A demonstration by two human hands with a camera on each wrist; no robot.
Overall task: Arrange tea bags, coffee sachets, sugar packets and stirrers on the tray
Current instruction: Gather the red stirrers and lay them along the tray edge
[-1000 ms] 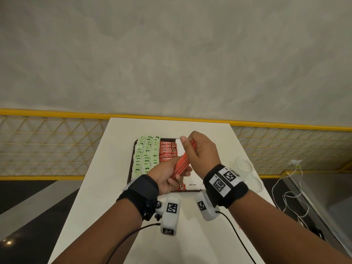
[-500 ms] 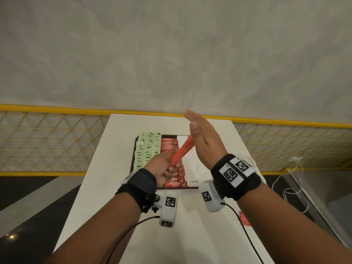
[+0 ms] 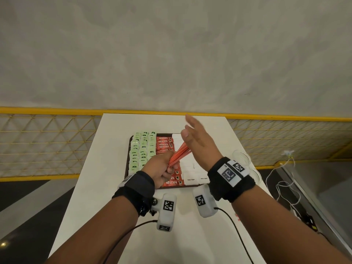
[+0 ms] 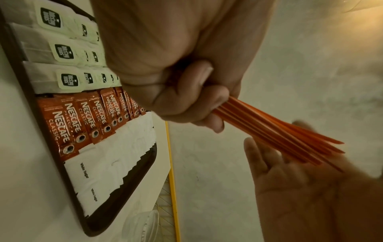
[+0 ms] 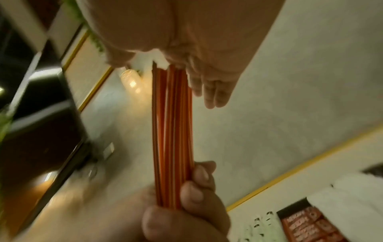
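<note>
My left hand (image 3: 162,169) grips a bundle of orange stirrers (image 3: 180,154) by its near end, holding it above the dark tray (image 3: 127,164). The stirrers (image 4: 277,132) fan out towards my right hand (image 3: 196,139), whose flat palm meets their far tips with the fingers straight. In the right wrist view the stirrers (image 5: 172,131) run from the left fist up to that palm. On the tray lie columns of green-tagged tea bags (image 3: 142,149), red Nescafe coffee sachets (image 3: 164,142) and white sugar packets (image 3: 191,171).
The tray sits on a white table (image 3: 122,126) with a yellow mesh railing (image 3: 47,141) behind it. Clear plastic cups (image 3: 241,157) stand at the table's right edge. White cables (image 3: 282,180) trail on the floor to the right.
My right hand let go of the stirrer tips and straightened, now flat against their ends. The left hand has kept its grip, and both hands rose a little above the tray.
</note>
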